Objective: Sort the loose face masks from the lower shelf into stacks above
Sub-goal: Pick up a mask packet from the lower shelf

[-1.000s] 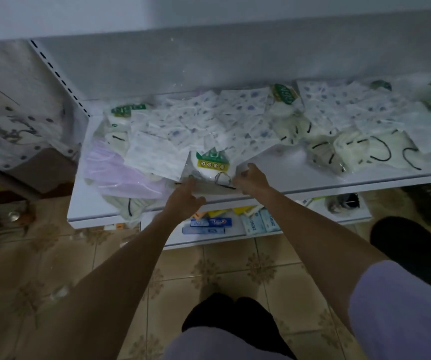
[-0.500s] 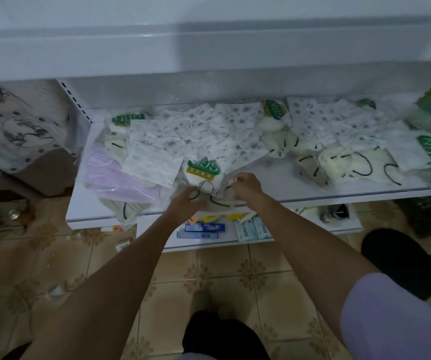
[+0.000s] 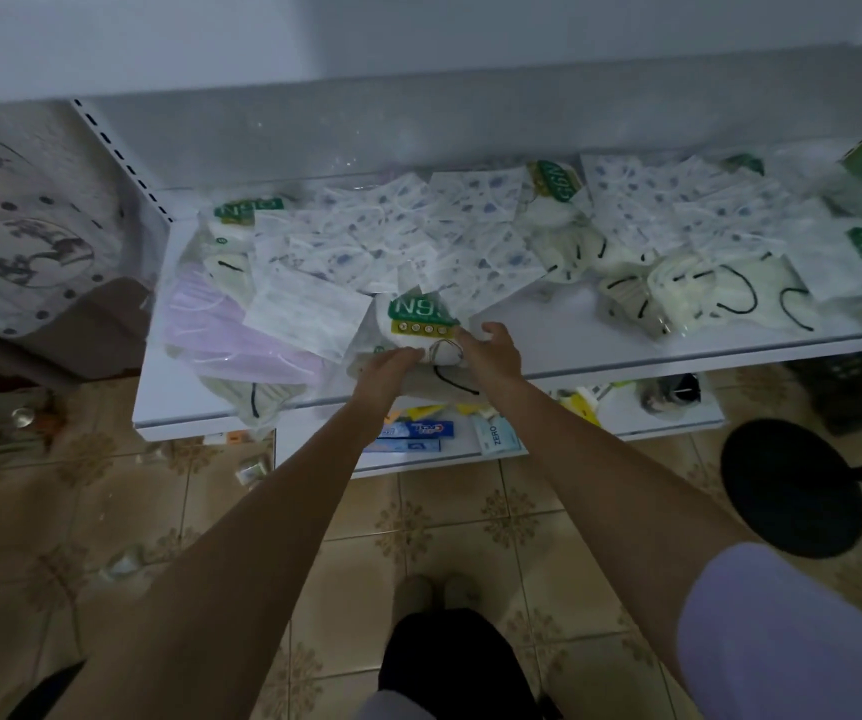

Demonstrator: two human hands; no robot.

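Nearest to me, the person is standing on the tiled floor [image 3: 242, 517], with a black stool [image 3: 792, 488] off to their right. Both bare arms are reaching out over a low ledge where toothpaste boxes [image 3: 418, 431] are lying.

Just past that, the hands are working at the front edge of the white shelf [image 3: 564, 350]. The left hand [image 3: 392, 363] is lying with its fingers together across a green-labelled packet [image 3: 421, 324]; I cannot tell whether the tips are curling round it. The right hand [image 3: 491, 345] is touching the packet's other side, loosely spread and holding nothing. Beneath both, a cream mask [image 3: 436, 379] with a black ear loop is sitting right at the shelf's lip.

Further back, the loose masks are covering the shelf: a lilac bundle [image 3: 231, 335] at the left, a white mask [image 3: 309, 314] overlapping it, printed masks [image 3: 418, 236] fanning across the middle, and more cream masks [image 3: 704, 298] at the right.

I think the risk is the lip. The wrappers look slick, so a push could be sending the cream mask over the edge to the floor. The loop might also be catching a finger, and the printed masks overlapping the packet's top could be dragged along if it is lifted.
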